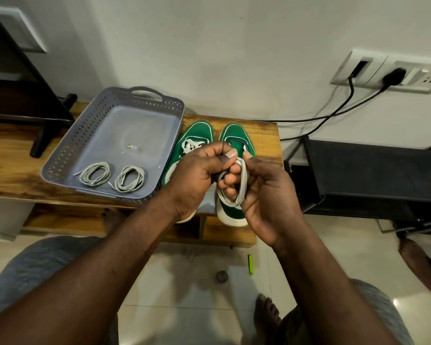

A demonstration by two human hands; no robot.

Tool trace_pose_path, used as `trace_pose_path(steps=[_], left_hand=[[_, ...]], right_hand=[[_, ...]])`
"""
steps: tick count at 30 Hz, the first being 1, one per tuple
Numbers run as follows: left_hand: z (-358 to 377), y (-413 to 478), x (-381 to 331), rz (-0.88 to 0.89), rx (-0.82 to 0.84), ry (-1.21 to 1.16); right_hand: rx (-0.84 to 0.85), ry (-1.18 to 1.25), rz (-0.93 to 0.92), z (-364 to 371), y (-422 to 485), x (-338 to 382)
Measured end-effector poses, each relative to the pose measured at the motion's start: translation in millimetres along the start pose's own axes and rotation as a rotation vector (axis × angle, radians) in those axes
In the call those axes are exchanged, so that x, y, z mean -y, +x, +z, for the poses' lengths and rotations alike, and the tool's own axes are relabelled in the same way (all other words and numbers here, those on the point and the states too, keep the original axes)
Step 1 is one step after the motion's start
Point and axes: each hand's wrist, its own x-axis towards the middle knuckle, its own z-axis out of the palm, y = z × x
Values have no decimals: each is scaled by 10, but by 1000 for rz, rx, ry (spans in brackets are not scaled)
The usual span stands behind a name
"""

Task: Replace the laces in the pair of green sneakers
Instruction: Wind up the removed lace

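Green sneakers, white-trimmed (left one laced), toes toward wall.

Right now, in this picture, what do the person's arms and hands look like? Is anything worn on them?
The left arm and the right arm are bare to the frame's edge: no sleeves show. The left hand and the right hand wear no gloves, and no ring, watch or bracelet is visible. The nails that show are short.
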Motion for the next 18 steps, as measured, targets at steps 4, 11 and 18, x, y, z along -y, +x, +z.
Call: trace_pose_path(steps=[4, 11, 18], left_hand=[[18, -4, 3, 17, -41, 67], [7, -2, 0, -48, -49, 2], [4, 31, 36, -59, -181, -86]], right_hand=[[-104, -119, -79, -2, 12, -23], [-76, -91, -37, -18, 2, -13], [-186, -365, -98, -10, 26, -39]])
